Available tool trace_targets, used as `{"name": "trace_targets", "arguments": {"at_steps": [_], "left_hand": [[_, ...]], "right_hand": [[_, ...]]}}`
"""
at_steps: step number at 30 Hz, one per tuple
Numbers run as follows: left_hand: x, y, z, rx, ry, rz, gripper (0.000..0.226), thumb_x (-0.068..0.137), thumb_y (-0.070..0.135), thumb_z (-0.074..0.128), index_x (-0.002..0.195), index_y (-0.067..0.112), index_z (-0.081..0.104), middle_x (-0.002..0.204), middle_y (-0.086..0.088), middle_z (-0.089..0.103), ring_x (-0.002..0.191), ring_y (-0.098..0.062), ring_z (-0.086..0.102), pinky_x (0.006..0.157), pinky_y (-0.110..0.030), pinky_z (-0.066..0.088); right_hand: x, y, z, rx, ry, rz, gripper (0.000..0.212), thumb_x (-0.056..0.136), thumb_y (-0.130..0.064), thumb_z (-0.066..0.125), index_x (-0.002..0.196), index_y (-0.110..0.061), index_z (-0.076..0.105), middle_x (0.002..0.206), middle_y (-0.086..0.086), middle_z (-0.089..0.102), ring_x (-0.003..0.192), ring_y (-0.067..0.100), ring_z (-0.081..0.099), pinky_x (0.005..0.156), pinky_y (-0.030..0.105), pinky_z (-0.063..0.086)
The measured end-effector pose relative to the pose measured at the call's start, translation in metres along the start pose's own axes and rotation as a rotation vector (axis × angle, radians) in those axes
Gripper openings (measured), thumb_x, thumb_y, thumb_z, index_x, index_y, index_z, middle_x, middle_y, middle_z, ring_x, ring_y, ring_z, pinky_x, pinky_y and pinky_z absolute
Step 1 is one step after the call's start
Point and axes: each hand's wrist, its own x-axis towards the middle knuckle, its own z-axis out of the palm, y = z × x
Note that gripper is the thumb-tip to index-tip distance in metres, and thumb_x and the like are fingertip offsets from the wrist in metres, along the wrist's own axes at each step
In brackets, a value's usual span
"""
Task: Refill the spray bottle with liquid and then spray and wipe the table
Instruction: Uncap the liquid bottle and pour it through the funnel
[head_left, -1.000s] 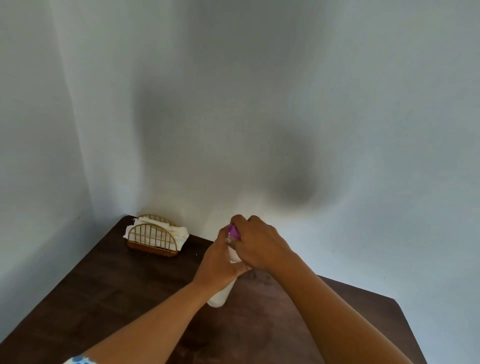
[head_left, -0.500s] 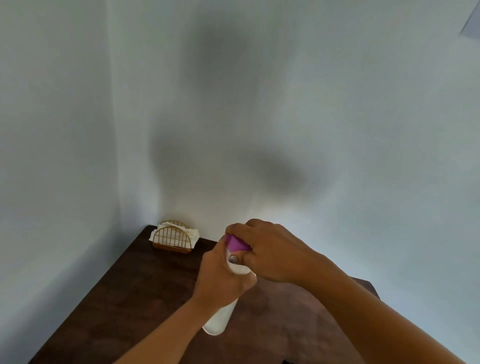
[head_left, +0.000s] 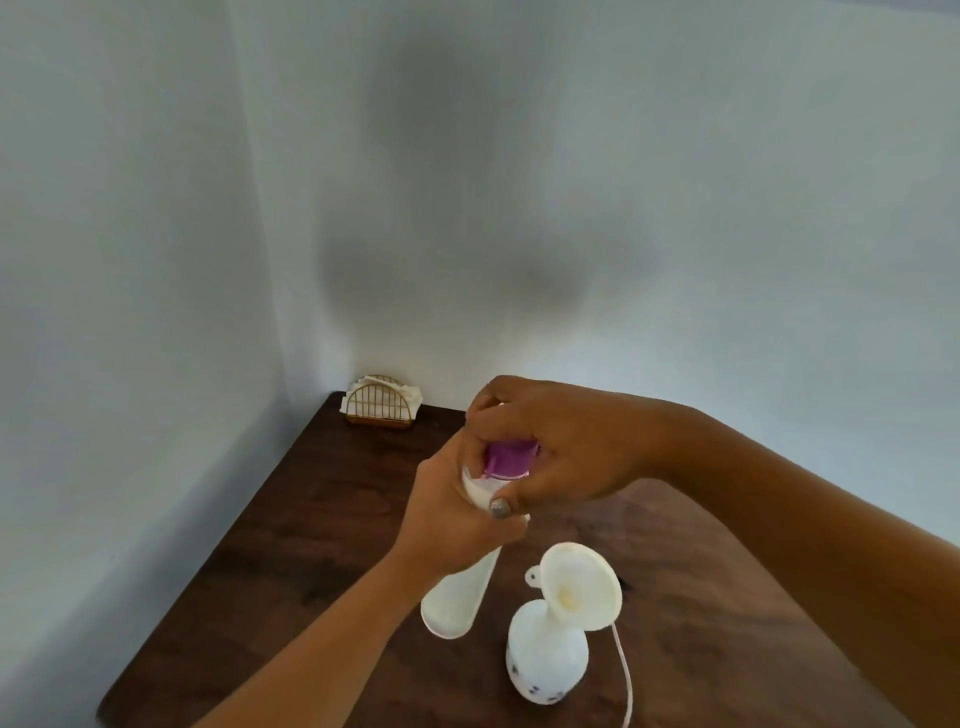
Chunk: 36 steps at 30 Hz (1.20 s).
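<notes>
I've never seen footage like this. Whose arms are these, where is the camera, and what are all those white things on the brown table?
There is no machine here: a person wears a wide-angle camera on the head, looking forward and down at their own bare hands. The left hand grips a tall white bottle, lifted off the dark wooden table. The right hand closes over its purple cap, probably twisting it. On the table stands a smaller white spray bottle with a white funnel in its neck, ready for filling. A thin white tube lies beside it. In the far corner sits a gold wire napkin holder.
</notes>
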Motion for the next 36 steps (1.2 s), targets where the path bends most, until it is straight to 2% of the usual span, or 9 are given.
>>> {"name": "trace_targets", "arguments": {"at_steps": [3,7,10,15,18,23,28,32,36], "left_hand": [[-0.016,0.011,0.010,0.011,0.022,-0.012,0.050,0.055,0.019,0.082,0.093,0.035,0.053,0.076,0.023,0.063,0.081,0.002,0.062,0.060,-0.010,0.050],[-0.027,0.020,0.026,0.019,0.014,-0.004,0.047,0.054,0.024,0.080,0.092,0.033,0.054,0.081,0.013,0.066,0.081,-0.002,0.064,0.062,-0.012,0.051],[-0.033,0.031,0.039,-0.016,0.048,-0.005,0.048,0.048,0.039,0.073,0.091,0.028,0.055,0.076,0.010,0.067,0.074,-0.009,0.065,0.060,-0.016,0.052],[-0.042,0.050,0.062,-0.005,0.093,0.039,0.045,0.050,0.038,0.070,0.091,0.031,0.053,0.087,0.024,0.064,0.080,-0.001,0.063,0.060,-0.008,0.049],[-0.048,0.056,0.080,0.010,0.090,0.011,0.049,0.050,0.031,0.076,0.092,0.033,0.050,0.085,0.032,0.062,0.081,0.004,0.062,0.059,-0.005,0.046],[-0.052,0.059,0.101,0.014,0.119,0.011,0.044,0.053,0.030,0.074,0.093,0.027,0.055,0.088,0.016,0.064,0.080,-0.005,0.064,0.061,-0.012,0.051],[-0.058,0.063,0.116,0.044,0.096,0.004,0.056,0.058,0.002,0.081,0.090,0.033,0.048,0.082,0.037,0.060,0.077,0.010,0.060,0.058,-0.004,0.045],[-0.054,0.062,0.119,0.051,0.095,-0.001,0.049,0.056,0.013,0.078,0.093,0.032,0.052,0.087,0.030,0.062,0.083,0.003,0.062,0.060,-0.007,0.048],[-0.052,0.064,0.124,0.021,0.062,-0.001,0.048,0.055,0.017,0.076,0.093,0.030,0.051,0.083,0.030,0.063,0.079,0.001,0.063,0.060,-0.007,0.047]], "right_hand": [[-0.012,-0.014,0.000,0.019,0.114,0.098,0.041,0.084,-0.054,0.055,0.117,-0.029,0.052,0.112,-0.004,0.057,0.096,0.010,0.051,0.080,0.021,0.046],[-0.027,-0.019,0.002,-0.287,0.091,0.155,0.042,0.086,-0.055,0.053,0.111,-0.022,0.053,0.079,-0.010,0.052,0.068,0.006,0.047,0.057,0.018,0.036],[-0.045,-0.017,-0.008,-0.252,-0.070,-0.007,0.038,0.083,-0.033,0.066,0.117,-0.025,0.051,0.093,-0.010,0.047,0.080,0.006,0.044,0.062,0.013,0.034],[-0.072,-0.005,-0.009,-0.209,0.032,0.056,0.050,0.082,-0.059,0.055,0.114,-0.021,0.053,0.096,-0.006,0.061,0.081,0.012,0.054,0.067,0.020,0.043],[-0.086,0.003,-0.011,-0.160,-0.053,-0.028,0.038,0.083,-0.039,0.065,0.116,-0.023,0.054,0.103,-0.006,0.057,0.090,0.010,0.050,0.072,0.017,0.042],[-0.105,0.013,-0.007,-0.159,0.038,0.045,0.052,0.081,-0.057,0.058,0.121,-0.026,0.048,0.097,-0.009,0.054,0.086,0.011,0.051,0.068,0.018,0.043],[-0.123,0.021,-0.012,0.006,-0.128,-0.075,0.044,0.080,-0.022,0.069,0.119,-0.032,0.050,0.102,-0.012,0.046,0.093,0.003,0.045,0.065,0.010,0.044],[-0.124,0.030,-0.002,-0.048,0.024,0.040,0.047,0.083,-0.057,0.054,0.119,-0.028,0.049,0.104,-0.009,0.057,0.089,0.010,0.053,0.072,0.018,0.047],[-0.127,0.034,-0.001,-0.027,-0.043,-0.014,0.037,0.082,-0.028,0.068,0.114,-0.027,0.049,0.098,-0.012,0.051,0.083,0.009,0.050,0.069,0.013,0.043]]}}
